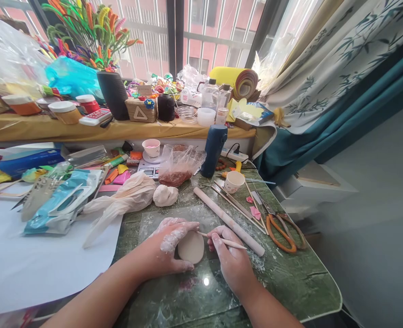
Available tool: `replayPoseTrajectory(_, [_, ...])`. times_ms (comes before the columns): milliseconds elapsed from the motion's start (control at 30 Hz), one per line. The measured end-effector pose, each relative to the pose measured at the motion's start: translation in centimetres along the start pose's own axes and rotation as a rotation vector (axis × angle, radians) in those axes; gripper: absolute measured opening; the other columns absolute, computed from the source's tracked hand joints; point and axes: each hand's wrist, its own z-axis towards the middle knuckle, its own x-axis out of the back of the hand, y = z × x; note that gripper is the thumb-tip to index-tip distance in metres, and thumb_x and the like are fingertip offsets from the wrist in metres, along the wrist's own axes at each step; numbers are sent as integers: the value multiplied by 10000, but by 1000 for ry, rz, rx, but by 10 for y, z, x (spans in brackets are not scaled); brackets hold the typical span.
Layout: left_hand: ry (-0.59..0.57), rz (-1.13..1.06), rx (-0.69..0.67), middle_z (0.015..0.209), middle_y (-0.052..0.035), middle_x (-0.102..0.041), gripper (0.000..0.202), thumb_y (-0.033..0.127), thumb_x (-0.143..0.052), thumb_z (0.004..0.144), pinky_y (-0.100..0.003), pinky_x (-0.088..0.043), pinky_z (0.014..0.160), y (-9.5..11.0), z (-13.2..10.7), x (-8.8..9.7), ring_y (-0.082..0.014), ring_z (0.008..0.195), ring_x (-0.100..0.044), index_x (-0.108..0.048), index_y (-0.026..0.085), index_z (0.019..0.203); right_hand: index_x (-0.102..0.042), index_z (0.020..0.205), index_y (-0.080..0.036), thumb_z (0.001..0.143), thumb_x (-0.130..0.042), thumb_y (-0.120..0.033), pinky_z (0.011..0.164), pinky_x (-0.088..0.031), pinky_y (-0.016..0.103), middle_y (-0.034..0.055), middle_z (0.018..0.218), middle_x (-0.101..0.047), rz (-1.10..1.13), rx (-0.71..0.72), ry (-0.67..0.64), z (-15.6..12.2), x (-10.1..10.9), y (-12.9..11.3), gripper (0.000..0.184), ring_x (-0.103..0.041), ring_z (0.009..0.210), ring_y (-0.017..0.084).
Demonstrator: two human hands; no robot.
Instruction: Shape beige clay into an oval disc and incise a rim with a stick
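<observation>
A flat oval piece of pale clay [191, 247] lies on the glass-topped green table [290, 282]. My left hand [169, 248], dusted with white powder, curves round the clay's left side, fingers over the top edge and thumb under it. My right hand [230, 259] pinches a thin wooden stick [222, 240] like a pen, its tip pointing at the clay's upper right edge. A wooden rolling pin [229, 221] lies diagonally just behind my right hand.
A lump of clay [165, 195], a plastic bag of reddish material [179, 166], a dark blue bottle [214, 150], a paper cup [234, 181], orange-handled scissors [281, 230], sticks and white paper [33, 259] surround the spot. A cluttered shelf stands behind.
</observation>
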Motion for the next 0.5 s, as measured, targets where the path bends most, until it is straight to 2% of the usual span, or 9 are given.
replayPoseTrajectory(500, [19, 9, -31, 1388, -53, -616, 900, 372, -925, 648, -479, -392, 1139, -1, -1, 0, -331, 1315, -488, -514, 333, 1447, -649, 895, -228, 1006, -496, -518, 690, -488, 302, 38, 853, -659, -29, -30, 47, -6, 4, 9, 346, -627, 814, 220])
